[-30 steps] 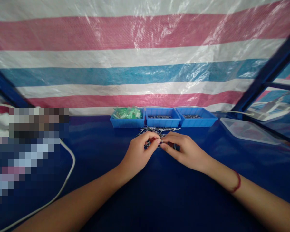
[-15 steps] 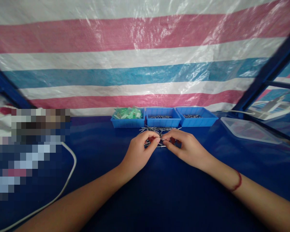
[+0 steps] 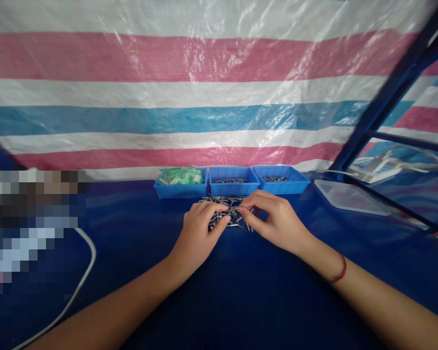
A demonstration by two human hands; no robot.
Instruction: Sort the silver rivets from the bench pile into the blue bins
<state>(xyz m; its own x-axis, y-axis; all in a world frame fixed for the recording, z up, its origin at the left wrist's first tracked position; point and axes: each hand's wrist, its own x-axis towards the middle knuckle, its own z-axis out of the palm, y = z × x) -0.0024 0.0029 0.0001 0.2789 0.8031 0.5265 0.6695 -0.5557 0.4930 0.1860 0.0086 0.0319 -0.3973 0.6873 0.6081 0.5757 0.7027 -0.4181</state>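
A loose pile of thin metal pins [image 3: 235, 224], which look like blind rivets, lies on the blue table in front of me. My left hand [image 3: 200, 226] is over the left side of the pile, with thumb and forefinger a little apart and nothing visible between them. Facing it, my right hand [image 3: 273, 218] pinches a small thin metal pin between thumb and forefinger at the pile's right side. The pinched piece is mostly hidden by the fingertips. The two hands do not touch.
Behind the pile stand three blue bins: the left bin [image 3: 180, 191] holds green-tinted plastic packets, the middle bin [image 3: 234, 187] and right bin [image 3: 286, 186] hold metal pieces. A translucent lid [image 3: 350, 197] lies right. A white cable [image 3: 89, 262] curves at left, beside a blurred-out area.
My hands have drawn apart from fingertip contact, and the left thumb and forefinger have parted. More of the pile shows between them. The whole view has shifted slightly to the right.
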